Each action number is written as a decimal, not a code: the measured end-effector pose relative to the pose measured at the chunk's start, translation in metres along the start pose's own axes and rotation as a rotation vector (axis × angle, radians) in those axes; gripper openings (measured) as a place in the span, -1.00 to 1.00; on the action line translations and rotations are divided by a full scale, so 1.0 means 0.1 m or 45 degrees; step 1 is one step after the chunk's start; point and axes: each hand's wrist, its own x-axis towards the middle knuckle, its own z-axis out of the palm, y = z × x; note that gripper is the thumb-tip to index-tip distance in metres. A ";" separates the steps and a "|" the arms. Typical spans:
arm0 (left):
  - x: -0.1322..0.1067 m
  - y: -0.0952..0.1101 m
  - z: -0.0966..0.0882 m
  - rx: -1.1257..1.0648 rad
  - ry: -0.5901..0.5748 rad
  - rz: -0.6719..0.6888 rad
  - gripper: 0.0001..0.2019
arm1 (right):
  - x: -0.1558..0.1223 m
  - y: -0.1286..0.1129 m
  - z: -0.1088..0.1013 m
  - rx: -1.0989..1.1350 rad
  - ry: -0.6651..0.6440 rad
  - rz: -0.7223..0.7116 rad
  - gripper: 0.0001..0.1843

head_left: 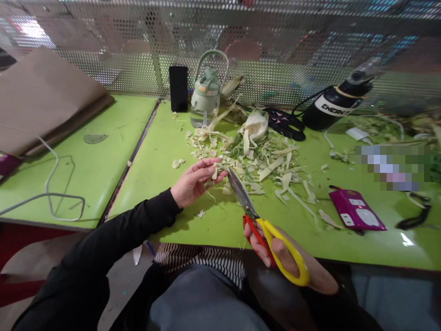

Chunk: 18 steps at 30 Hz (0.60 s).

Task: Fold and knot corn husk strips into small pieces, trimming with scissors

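My left hand (193, 181) pinches a small pale piece of husk (215, 171) just above the green table (161, 161). The blade tips of the scissors (241, 193) meet that piece. My right hand (292, 262) grips the yellow and red handles of the scissors (275, 243) near the table's front edge. A heap of pale cut husk strips and scraps (262, 156) lies just beyond both hands.
At the back stand a black phone (178, 88), a pale green water bottle (206, 94) and a black bottle lying on its side (330, 108). A magenta device (356, 211) lies at right. Left table holds brown paper (44, 96) and a white cable (51, 193). A perforated metal screen (138, 46) closes the back.
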 end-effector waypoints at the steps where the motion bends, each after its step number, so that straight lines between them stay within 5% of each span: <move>1: 0.00 0.00 0.00 0.007 -0.002 0.004 -0.81 | 0.01 0.02 0.00 0.003 0.002 -0.008 -0.20; 18: 0.02 -0.06 -0.01 0.005 0.117 0.113 -0.75 | -0.02 -0.05 0.05 0.025 0.047 0.100 -0.22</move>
